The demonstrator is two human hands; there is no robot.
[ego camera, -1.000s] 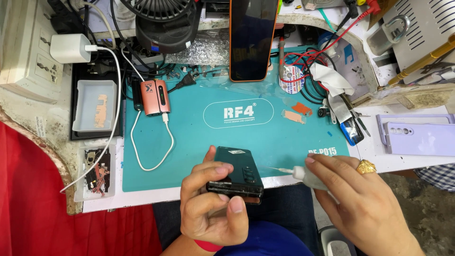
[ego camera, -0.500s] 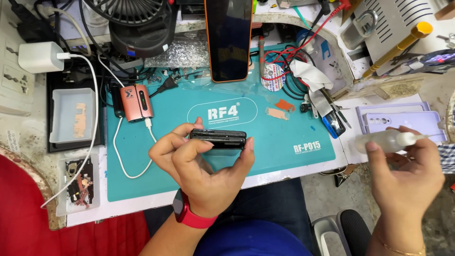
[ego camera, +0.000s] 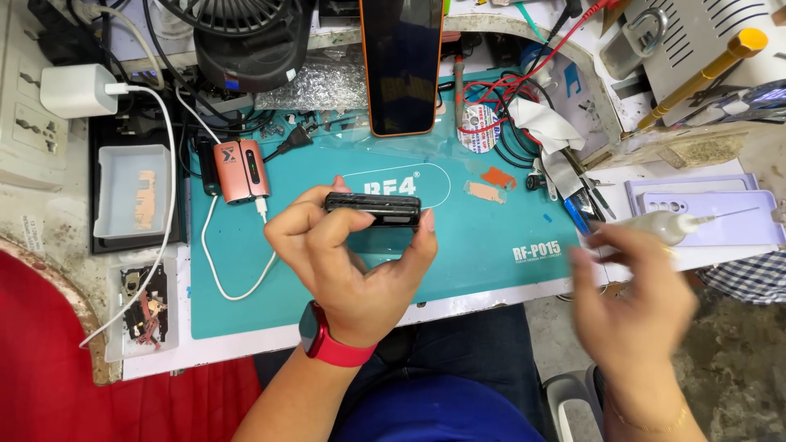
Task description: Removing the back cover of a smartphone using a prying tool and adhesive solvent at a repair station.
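Left hand [ego camera: 352,262]: fingers pinching a dark phone body [ego camera: 373,205] edge-on above the teal mat [ego camera: 327,270] on the table. Light grip; could slip and drop. Right hand [ego camera: 634,299]: blurred, fingers curled round a needle-tipped glue bottle [ego camera: 675,227]. Could smear or jab nearby parts.
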